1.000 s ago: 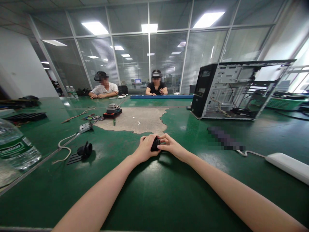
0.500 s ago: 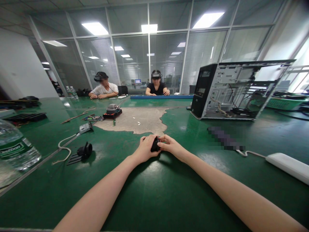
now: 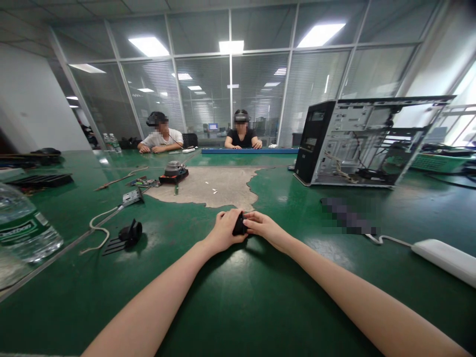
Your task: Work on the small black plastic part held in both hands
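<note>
A small black object (image 3: 239,224) is between my two hands, low over the green table (image 3: 230,297) in the middle of the view. My left hand (image 3: 225,230) wraps round it from the left, thumb underneath. From the right, the fingertips of my right hand (image 3: 263,226) close on its edge. Its exact shape is largely covered by the fingers. To the left lies a black part with several prongs (image 3: 130,234), and beyond it a metal piece (image 3: 132,197) with a pale cable.
An open computer case (image 3: 316,144) stands at the right. A white power strip (image 3: 444,258) and a purple pixelated item (image 3: 347,215) lie nearer. A water bottle (image 3: 26,228) is at the left. Two people sit across the table, behind a speaker-like part (image 3: 174,171).
The view has tilted very slightly, so the scene sits a little lower. Both hands keep their hold on the black object, with only a slight shift of the right fingers.
</note>
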Demonstrator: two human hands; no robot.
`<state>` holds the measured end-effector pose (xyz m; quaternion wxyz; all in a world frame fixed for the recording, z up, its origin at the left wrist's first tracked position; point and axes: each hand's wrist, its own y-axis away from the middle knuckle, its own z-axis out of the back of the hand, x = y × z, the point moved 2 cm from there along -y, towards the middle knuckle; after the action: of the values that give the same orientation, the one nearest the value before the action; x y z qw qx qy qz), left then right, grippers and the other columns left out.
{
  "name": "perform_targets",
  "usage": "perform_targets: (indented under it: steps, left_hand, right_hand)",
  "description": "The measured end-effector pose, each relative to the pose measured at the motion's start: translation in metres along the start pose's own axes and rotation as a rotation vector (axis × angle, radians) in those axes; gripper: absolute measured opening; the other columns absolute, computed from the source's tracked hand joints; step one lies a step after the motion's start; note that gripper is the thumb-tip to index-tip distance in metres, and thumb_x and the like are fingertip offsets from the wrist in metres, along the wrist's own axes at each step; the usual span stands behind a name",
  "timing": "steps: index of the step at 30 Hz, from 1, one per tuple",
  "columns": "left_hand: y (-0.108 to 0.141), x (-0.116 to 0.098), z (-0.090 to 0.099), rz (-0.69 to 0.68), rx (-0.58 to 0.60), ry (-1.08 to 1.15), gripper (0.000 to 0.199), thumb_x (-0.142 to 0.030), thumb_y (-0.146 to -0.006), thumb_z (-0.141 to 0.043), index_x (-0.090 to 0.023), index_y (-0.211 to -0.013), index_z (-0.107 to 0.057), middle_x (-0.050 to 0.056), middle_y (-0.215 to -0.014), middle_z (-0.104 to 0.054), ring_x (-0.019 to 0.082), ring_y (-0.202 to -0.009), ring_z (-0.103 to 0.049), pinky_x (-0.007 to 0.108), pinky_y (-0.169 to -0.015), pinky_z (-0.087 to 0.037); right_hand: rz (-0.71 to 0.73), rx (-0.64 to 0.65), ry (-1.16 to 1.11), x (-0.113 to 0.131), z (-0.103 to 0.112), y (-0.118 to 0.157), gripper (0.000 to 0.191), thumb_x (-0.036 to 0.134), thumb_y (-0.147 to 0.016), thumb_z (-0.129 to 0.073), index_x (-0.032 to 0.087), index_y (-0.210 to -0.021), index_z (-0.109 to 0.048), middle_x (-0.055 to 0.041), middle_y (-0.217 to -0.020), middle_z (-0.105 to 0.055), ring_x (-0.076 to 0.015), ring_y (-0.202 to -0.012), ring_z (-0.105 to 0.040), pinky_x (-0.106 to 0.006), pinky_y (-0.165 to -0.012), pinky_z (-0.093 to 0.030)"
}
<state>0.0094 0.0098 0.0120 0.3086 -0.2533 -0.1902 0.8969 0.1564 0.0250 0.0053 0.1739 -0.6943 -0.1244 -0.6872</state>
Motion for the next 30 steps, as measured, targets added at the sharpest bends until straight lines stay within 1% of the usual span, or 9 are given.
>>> perform_targets:
  steps: [4,6,9,13,17,23,27,30]
  left_hand:
    - [0.000,0.001,0.000,0.006,0.001,0.009,0.057,-0.028,-0.064,-0.060,-0.023,-0.114,-0.033,0.004,-0.109,-0.048,0.021,-0.104,-0.044,0.037,-0.090,-0.024]
    - [-0.001,0.001,0.000,0.008,0.005,0.017,0.057,-0.028,-0.064,-0.061,-0.023,-0.114,-0.033,0.004,-0.109,-0.048,0.021,-0.104,-0.044,0.037,-0.090,-0.024]
    - [-0.001,0.001,0.000,0.009,-0.002,0.020,0.057,-0.029,-0.064,-0.061,-0.023,-0.113,-0.033,0.004,-0.110,-0.048,0.021,-0.104,-0.044,0.037,-0.090,-0.023]
    - [-0.001,0.000,0.001,0.008,-0.004,0.014,0.055,-0.030,-0.065,-0.060,-0.024,-0.113,-0.033,0.005,-0.110,-0.048,0.021,-0.104,-0.044,0.037,-0.090,-0.024]
    - [0.000,0.000,0.001,0.011,0.009,0.017,0.055,-0.029,-0.065,-0.060,-0.023,-0.112,-0.034,0.005,-0.111,-0.048,0.021,-0.105,-0.043,0.037,-0.090,-0.024]
    - [-0.002,0.002,0.000,0.015,0.001,0.019,0.058,-0.028,-0.063,-0.062,-0.023,-0.113,-0.033,0.005,-0.111,-0.048,0.022,-0.105,-0.043,0.038,-0.090,-0.024]
    - [-0.001,0.002,0.000,0.006,-0.003,0.016,0.057,-0.029,-0.064,-0.061,-0.024,-0.114,-0.033,0.005,-0.111,-0.048,0.021,-0.104,-0.043,0.038,-0.090,-0.024]
    - [-0.001,0.001,0.000,0.007,-0.002,0.014,0.056,-0.030,-0.065,-0.060,-0.024,-0.114,-0.033,0.005,-0.111,-0.048,0.021,-0.104,-0.043,0.038,-0.090,-0.024]
  right_hand:
    - [0.081,0.080,0.007,0.004,0.002,0.004,0.035,0.025,-0.061,-0.069,0.022,-0.090,-0.048,-0.0004,-0.087,-0.056,-0.0144,-0.083,-0.054,-0.030,-0.072,-0.044]
    - [0.094,0.088,-0.001,0.007,0.001,0.006,0.032,0.027,-0.063,-0.067,0.022,-0.089,-0.048,0.0000,-0.087,-0.056,-0.0140,-0.083,-0.054,-0.029,-0.072,-0.044]
    - [0.075,0.036,-0.021,0.008,-0.002,0.007,0.024,0.032,-0.069,-0.062,0.021,-0.085,-0.049,-0.0003,-0.088,-0.056,-0.0123,-0.078,-0.055,-0.029,-0.071,-0.044]
    - [0.027,-0.017,-0.027,0.003,-0.002,0.002,0.030,0.034,-0.067,-0.063,0.021,-0.090,-0.049,-0.0013,-0.087,-0.056,-0.0126,-0.075,-0.055,-0.029,-0.071,-0.044]
    - [0.009,0.011,-0.016,0.001,0.001,-0.001,0.031,0.034,-0.067,-0.062,0.019,-0.092,-0.052,-0.0032,-0.091,-0.055,-0.0135,-0.079,-0.055,-0.030,-0.073,-0.043]
    - [0.043,0.044,0.001,0.009,-0.003,0.005,0.037,0.029,-0.061,-0.068,0.022,-0.091,-0.046,0.0017,-0.079,-0.056,-0.0139,-0.077,-0.055,-0.030,-0.071,-0.043]
    - [0.032,0.006,-0.016,0.012,-0.007,0.007,0.034,0.037,-0.063,-0.065,0.021,-0.086,-0.046,0.0025,-0.074,-0.056,-0.0126,-0.071,-0.055,-0.029,-0.068,-0.042]
    - [0.038,-0.032,0.009,0.009,-0.007,0.005,0.036,0.040,-0.063,-0.065,0.021,-0.088,-0.047,0.0017,-0.074,-0.056,-0.0130,-0.070,-0.055,-0.030,-0.069,-0.043]
